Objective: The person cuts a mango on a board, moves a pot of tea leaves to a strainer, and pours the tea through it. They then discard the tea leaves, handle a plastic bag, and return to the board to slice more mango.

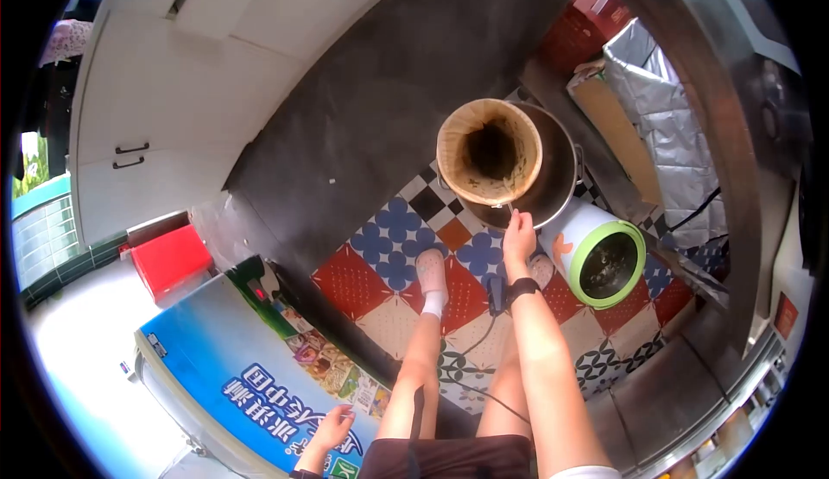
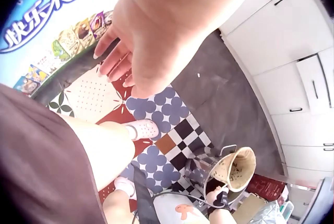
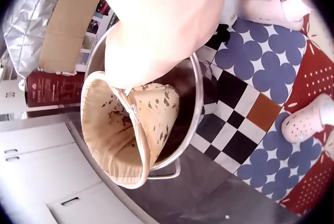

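Cream-coloured cloth forms a wide-mouthed bag, its inside marked with dark flecks (the tapering outer side carries them too). It is at the steel pot, with its mouth over one side of the pot's rim and its tapered part within. The right hand grasps the bag at its rim, fingers curled. The left hand is released, its fingers loosely bent near the blue freezer; it holds nothing. Beside the pot, a white container with a green rim lies tilted on the patterned tile floor.
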### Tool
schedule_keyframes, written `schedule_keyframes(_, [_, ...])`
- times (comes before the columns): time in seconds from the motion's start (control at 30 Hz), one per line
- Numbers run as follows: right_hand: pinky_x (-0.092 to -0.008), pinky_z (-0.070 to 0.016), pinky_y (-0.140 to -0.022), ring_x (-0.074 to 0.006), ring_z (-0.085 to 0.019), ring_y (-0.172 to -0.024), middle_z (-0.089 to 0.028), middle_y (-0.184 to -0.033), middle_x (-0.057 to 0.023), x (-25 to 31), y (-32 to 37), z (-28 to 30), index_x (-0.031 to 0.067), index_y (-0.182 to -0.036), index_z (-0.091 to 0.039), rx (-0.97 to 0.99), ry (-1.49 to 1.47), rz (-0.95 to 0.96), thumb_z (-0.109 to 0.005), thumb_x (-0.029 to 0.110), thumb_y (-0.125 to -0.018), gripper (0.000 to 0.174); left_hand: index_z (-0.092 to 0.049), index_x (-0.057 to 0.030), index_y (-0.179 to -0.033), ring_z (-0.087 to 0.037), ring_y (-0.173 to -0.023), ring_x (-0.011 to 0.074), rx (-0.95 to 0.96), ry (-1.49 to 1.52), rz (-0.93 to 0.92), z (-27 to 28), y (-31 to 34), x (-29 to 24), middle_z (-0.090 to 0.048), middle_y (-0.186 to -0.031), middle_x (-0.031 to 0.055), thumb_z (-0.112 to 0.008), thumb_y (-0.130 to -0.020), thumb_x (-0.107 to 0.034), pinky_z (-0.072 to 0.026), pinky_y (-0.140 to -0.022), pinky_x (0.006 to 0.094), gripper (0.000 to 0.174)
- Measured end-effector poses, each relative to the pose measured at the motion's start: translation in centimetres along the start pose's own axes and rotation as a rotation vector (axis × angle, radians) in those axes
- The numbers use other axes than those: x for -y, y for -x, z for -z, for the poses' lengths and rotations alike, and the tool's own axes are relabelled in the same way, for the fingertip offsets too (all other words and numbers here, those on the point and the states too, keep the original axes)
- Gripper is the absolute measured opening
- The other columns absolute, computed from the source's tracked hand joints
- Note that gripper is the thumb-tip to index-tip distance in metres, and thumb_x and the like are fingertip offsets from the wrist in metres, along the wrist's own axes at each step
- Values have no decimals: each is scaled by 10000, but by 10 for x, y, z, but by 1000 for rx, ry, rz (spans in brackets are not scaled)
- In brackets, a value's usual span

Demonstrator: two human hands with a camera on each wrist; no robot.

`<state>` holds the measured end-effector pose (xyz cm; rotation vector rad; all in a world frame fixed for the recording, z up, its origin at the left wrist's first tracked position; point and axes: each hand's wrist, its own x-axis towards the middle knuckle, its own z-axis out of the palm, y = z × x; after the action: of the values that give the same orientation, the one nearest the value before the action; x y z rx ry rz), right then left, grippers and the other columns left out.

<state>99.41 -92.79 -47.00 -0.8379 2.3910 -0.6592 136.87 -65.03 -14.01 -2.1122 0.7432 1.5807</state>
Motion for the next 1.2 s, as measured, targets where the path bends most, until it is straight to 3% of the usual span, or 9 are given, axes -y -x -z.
schedule_keyframes(0.23, [-415,-392,-783,-311,-501,-871,-581,-868,-92,-44,-25,-16,89,-873,-557,151,-16,280,-569,211,-866,122,-497,-18,-1226,-595,-980,293,134,-19,-69,-37,-6,-13,-600,-1087,185,-552,-888,-264,-472,-836,365,422])
schedule_keyframes(0.33, [-401,-401,-805,-301,-506,-934,-590,-930,-79,-38,-26,-3,94,-936,-586,161,215,382,-590,182,-840,130,-497,-18,-1226,-598,-978,293,134,14,-65,-34,-7,-18,-596,-1098,188,-552,-889,-259,-471,-838,365,419])
schedule_keyframes(0.5, [-410,-394,-898,-306,-504,-1012,-561,-1064,-117,-45,-27,31,95,-1069,-585,118,23,315,-631,99,-779,294,-483,-44,-1247,-558,-993,187,166,81,-136,-16,3,-30,-593,-1103,111,-534,-920,-232,-440,-870,299,380])
schedule_keyframes(0.53, [-375,-419,-875,-264,-528,-990,-568,-1056,-114,-53,-26,44,62,-1068,-572,163,-161,161,-626,61,-786,287,-481,-29,-1244,-548,-992,168,194,125,-156,-14,3,-29,-593,-1093,100,-526,-925,-202,-430,-878,286,366])
schedule_keyframes(0.73, [-265,-459,-740,-134,-554,-862,-594,-993,-51,-45,5,221,80,-1042,-565,123,-774,-403,-583,98,-852,191,-457,4,-1241,-534,-1056,171,235,279,-331,-7,30,-111,-568,-1150,122,-506,-936,-190,-412,-920,291,365])
schedule_keyframes(0.87, [-219,-451,-603,-94,-552,-703,-594,-887,-19,-53,17,324,64,-1035,-554,-40,-813,-359,-571,108,-854,188,-441,-8,-1248,-559,-1018,165,235,343,-410,-25,49,-144,-571,-1116,103,-482,-951,-161,-427,-902,284,337])
schedule_keyframes(1.0, [-211,-426,-553,-107,-546,-652,-579,-829,-23,-50,16,460,90,-1007,-532,-661,-972,-235,-523,188,-880,161,-452,-3,-1239,-559,-1027,181,245,266,-399,-45,72,-153,-578,-1128,140,-506,-938,-184,-439,-889,296,355])
schedule_keyframes(1.07, [-217,-405,-546,-106,-517,-631,-561,-805,-17,-24,17,547,100,-1003,-523,-818,-984,-164,-470,298,-895,231,-461,-13,-1233,-566,-1005,180,240,255,-422,-47,97,-177,-580,-1124,140,-511,-934,-186,-446,-875,299,349])
schedule_keyframes(1.2, [-228,-405,-507,-119,-537,-600,-587,-803,-56,57,-5,669,82,-1057,-485,-561,-1072,-167,-431,495,-903,444,-470,-22,-1231,-569,-993,178,199,219,-566,-52,128,-221,-586,-1116,140,-516,-931,-194,-448,-863,295,349])
